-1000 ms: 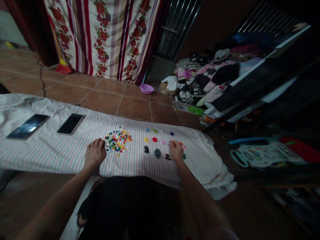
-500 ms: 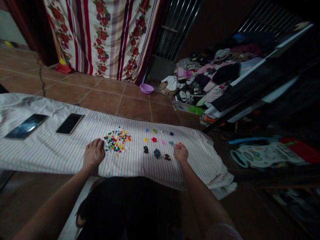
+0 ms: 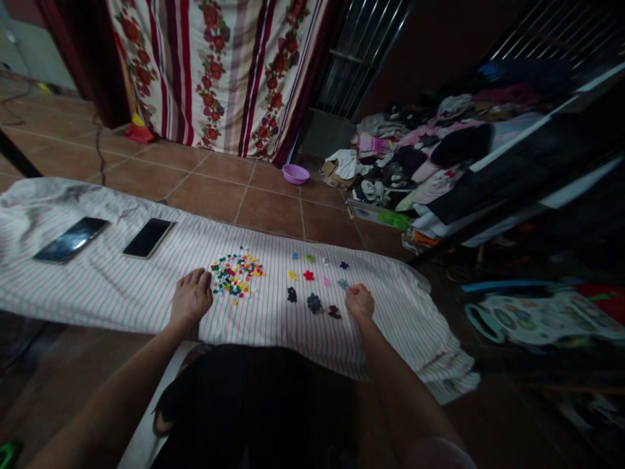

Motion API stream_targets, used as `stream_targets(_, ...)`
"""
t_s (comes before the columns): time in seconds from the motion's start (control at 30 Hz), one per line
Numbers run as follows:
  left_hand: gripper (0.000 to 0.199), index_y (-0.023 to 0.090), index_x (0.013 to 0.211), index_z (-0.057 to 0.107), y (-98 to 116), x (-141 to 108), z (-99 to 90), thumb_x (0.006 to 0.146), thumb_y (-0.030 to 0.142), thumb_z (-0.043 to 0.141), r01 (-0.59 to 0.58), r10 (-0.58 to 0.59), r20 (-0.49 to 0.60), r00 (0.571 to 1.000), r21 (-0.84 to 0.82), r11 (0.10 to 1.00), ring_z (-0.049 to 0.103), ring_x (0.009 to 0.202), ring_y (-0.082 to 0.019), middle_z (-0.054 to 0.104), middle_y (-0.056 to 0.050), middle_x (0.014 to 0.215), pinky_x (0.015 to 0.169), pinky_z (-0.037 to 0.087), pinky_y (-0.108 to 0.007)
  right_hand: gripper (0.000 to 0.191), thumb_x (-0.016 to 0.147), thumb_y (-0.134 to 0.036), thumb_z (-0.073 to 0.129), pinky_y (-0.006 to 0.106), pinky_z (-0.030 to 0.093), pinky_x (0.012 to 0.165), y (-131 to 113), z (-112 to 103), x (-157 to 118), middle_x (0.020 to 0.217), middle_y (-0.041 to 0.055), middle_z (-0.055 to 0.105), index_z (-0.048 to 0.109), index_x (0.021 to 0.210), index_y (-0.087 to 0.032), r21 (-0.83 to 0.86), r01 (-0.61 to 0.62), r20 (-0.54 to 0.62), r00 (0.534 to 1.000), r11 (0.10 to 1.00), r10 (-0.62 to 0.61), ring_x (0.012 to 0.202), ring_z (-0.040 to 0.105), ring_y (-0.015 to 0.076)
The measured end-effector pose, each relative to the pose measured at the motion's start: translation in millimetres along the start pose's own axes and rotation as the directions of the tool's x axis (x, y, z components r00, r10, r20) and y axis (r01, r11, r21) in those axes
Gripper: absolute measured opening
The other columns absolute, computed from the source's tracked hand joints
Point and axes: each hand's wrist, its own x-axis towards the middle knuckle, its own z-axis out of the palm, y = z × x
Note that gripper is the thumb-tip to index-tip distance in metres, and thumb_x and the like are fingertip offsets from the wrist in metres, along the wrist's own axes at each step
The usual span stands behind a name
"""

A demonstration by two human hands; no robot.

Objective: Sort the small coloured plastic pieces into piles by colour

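My left hand (image 3: 192, 296) rests palm down on the striped cloth, its fingers stretched out beside a pile of small multicoloured beads (image 3: 237, 275). My right hand (image 3: 360, 302) is closed, fingertips down, over the right end of several small colour-sorted clusters. Orange pieces (image 3: 364, 287) show at its fingertips; whether they are pinched is hidden. Close by lie a grey-blue cluster (image 3: 343, 284), a brown cluster (image 3: 334, 312) and a pink cluster (image 3: 327, 281). Further left are a red cluster (image 3: 308, 275), a yellow cluster (image 3: 292, 275), a black cluster (image 3: 291, 294) and a dark grey cluster (image 3: 314, 302).
The striped cloth (image 3: 263, 326) covers a long, narrow surface. Two phone-like devices, a larger one (image 3: 71, 240) and a smaller one (image 3: 148, 238), lie on its left part. Beyond are a purple basin (image 3: 295, 174), a floral curtain (image 3: 234, 78) and heaped clothes (image 3: 415, 150).
The whole view has shifted, so things appear slightly further right. My left hand stays beside the beads, and my right hand remains closed near the orange pieces.
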Motion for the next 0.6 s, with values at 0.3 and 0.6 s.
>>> stream_targets(0.3, 0.033, 0.018, 0.116, 0.06, 1.2, 0.2, -0.6, 0.09, 0.023, 0.04, 0.019, -0.018, 0.011, 1.0, -0.032, 0.999, 0.055, 0.117, -0.028, 0.061, -0.014, 0.128, 0.095, 0.043, -0.044, 0.031, 0.083, -0.015, 0.047, 0.025, 0.042, 0.071, -1.5, -3.7, -3.6, 0.094, 0.006, 0.071, 0.075, 0.095, -0.02, 0.024, -0.023, 0.031, 0.999, 0.999, 0.022, 0.079, 0.06, 0.0176)
stream_targets(0.6, 0.033, 0.018, 0.115, 0.062, 2.9, 0.1, -3.1, 0.089, 0.022, 0.041, 0.024, -0.025, -0.01, 1.0, -0.089, 0.996, 0.055, 0.117, -0.029, 0.062, -0.015, 0.126, 0.095, 0.043, -0.046, 0.03, 0.079, -0.022, 0.047, 0.029, 0.044, 0.076, -43.8, -10.3, -19.0, 0.089, 0.0091, 0.07, 0.071, 0.096, -0.016, 0.219, 0.173, -0.091, 0.983, 0.96, -0.157, 0.083, 0.061, 0.0212)
